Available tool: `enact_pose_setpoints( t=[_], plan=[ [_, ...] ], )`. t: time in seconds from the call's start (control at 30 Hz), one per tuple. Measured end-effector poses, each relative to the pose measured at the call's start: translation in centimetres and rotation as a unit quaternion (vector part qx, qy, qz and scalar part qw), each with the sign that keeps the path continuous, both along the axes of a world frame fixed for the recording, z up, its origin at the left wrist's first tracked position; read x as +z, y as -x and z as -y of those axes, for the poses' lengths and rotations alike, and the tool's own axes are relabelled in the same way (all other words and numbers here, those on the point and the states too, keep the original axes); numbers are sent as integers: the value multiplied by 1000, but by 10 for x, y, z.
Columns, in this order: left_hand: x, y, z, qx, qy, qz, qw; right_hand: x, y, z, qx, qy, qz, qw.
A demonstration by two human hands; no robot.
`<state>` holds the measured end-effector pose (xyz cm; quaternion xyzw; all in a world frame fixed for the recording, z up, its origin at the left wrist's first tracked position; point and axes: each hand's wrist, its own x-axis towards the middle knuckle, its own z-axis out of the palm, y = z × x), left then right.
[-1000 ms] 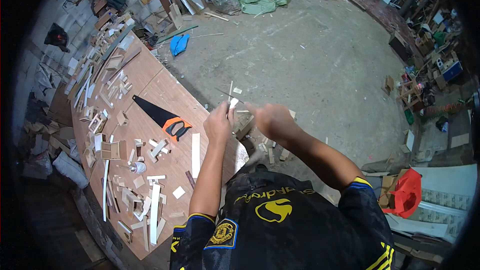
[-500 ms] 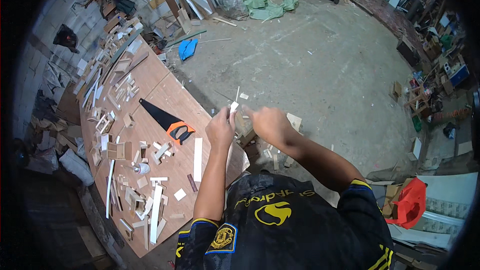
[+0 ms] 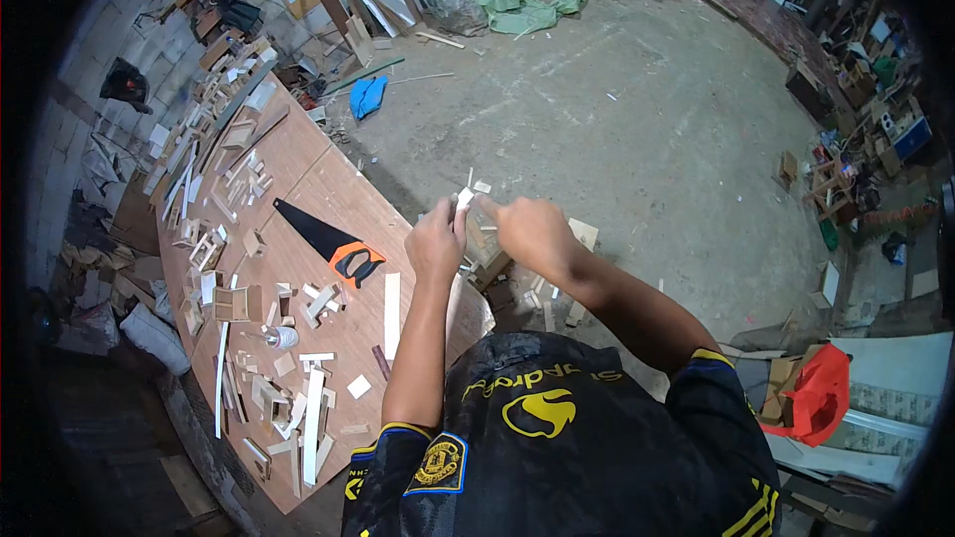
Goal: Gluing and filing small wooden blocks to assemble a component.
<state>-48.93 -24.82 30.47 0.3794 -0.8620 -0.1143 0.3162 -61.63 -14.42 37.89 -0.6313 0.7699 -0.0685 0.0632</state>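
My left hand (image 3: 434,240) is closed around a small pale wooden piece (image 3: 465,198), whose whitish end sticks up past the thumb. Just right of it is my right hand (image 3: 534,236), its fingers curled and its fingertips close to that end. What the right hand grips, if anything, is hidden and slightly blurred. Both hands are held past the near right edge of the wooden worktable (image 3: 343,184). On the table, left of my left hand, lies a handsaw (image 3: 333,247) with a black blade and an orange and black handle.
Small wooden boxes (image 3: 237,302), a clear bottle (image 3: 284,337), a long pale strip (image 3: 392,313) and several offcuts cover the table. Wood scraps (image 3: 549,313) lie on the floor below my hands. A blue piece (image 3: 368,97) and green sheeting (image 3: 527,2) lie farther off; a red bag (image 3: 821,396) sits at right.
My right hand has shifted slightly, and its extended finger now looks more curled by the piece. The thin dark line beside the piece no longer shows. The view has moved a little.
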Motion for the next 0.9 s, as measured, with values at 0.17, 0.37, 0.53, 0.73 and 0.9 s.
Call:
enact_pose_setpoints(
  t=[0.17,0.37,0.53,0.73,0.9],
  plan=[
    [-9,-16,-2,27,-34,0,999,-7,4,-13,13,-23,78,997],
    [3,-22,-17,59,-58,-105,991,-22,1,-40,36,107,168,979],
    [12,-35,-25,28,-138,-128,982,-16,-6,-63,53,147,238,959],
    [29,-48,-37,8,-157,-77,985,-4,-9,-82,40,119,274,953],
    [50,-46,-50,3,-146,-13,989,3,-3,-93,40,113,269,956]
  ],
)
